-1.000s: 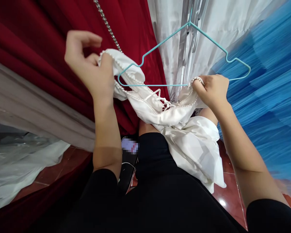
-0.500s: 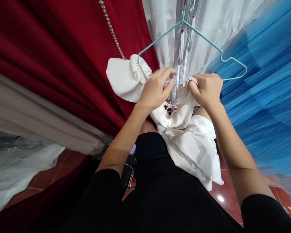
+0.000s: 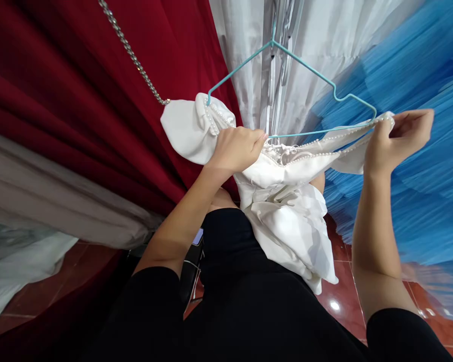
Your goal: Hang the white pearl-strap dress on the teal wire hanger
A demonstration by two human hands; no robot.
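A white garment (image 3: 287, 211) edged with small pearls hangs on a teal wire hanger (image 3: 305, 68). Its left shoulder sits over the hanger's left end. My left hand (image 3: 236, 148) grips the garment's neckline near the middle of the hanger's bottom bar. My right hand (image 3: 398, 138) pinches the pearl-trimmed right shoulder and holds it stretched out at the hanger's right end. The rest of the garment droops down in front of my black clothing.
A dark red dress (image 3: 79, 85) with a beaded chain strap (image 3: 132, 55) hangs to the left. A white dress (image 3: 324, 30) hangs behind the hanger and blue tulle (image 3: 419, 191) fills the right. A grey cloth (image 3: 41, 196) lies low left over red floor tiles (image 3: 340, 261).
My left hand left the garment's left shoulder, which now rests on the hanger, and moved to the neckline. My right hand pulled the right shoulder out to the right.
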